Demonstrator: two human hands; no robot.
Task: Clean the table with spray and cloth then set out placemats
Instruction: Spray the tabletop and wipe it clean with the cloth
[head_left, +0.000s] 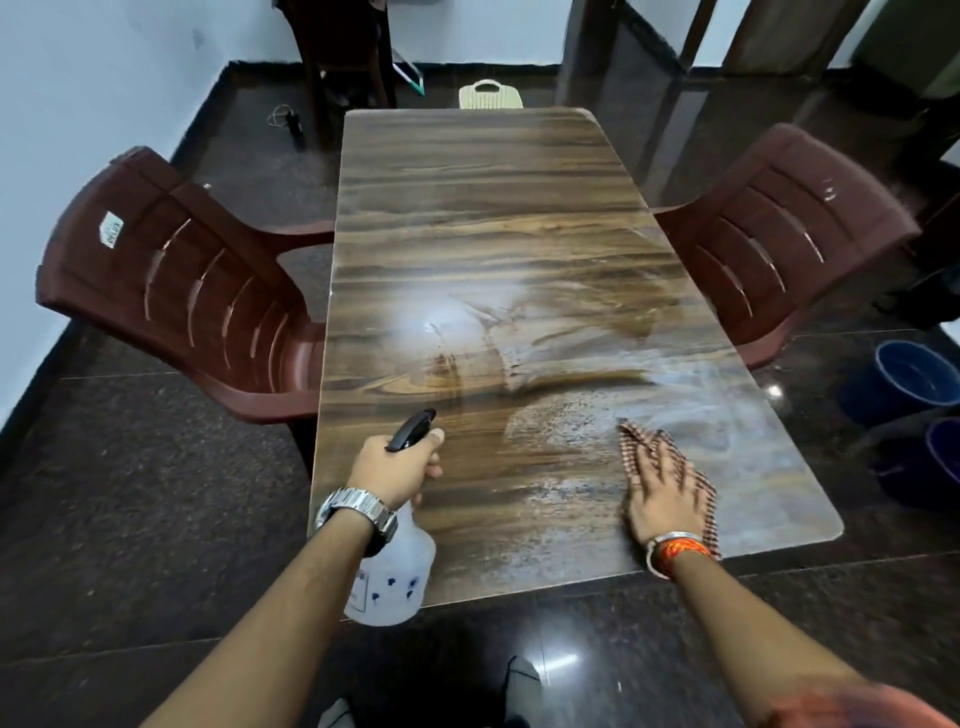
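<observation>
We grip the bottle (395, 577) in our left hand (397, 467). Its fingers (434, 470) are curled round the neck, and the black nozzle (413, 428) points forward past them. The bottle hangs tilted, with its base toward us and off the near edge of the worktop (483, 182).

Our right hand (662, 493) lies flat on the cloth (636, 441), its fingers (655, 457) straight and a little spread, pressing it down. They are blurred, so we judge this is a wiping stroke. The cloth's long axis runs with the hand, from the wrist forward and leftward, and a checked corner shows just beyond the fingertips.

A speckled wet patch (561, 421) lies just left of the right fingertips, right beside that corner. A pale mist (447, 317) lies well ahead of the nozzle, forward and left of the cloth. The left hand is nearer the mist, but the cloth hand must do the reaching. We judge the next stroke goes leftward, then forward. Beyond the mist the worktop looks dry.

The bottle is translucent, and we cannot tell how full it is. A bucket (904, 379) stands on the floor well right of the right fingers, its contents hidden. We see no placemats.
</observation>
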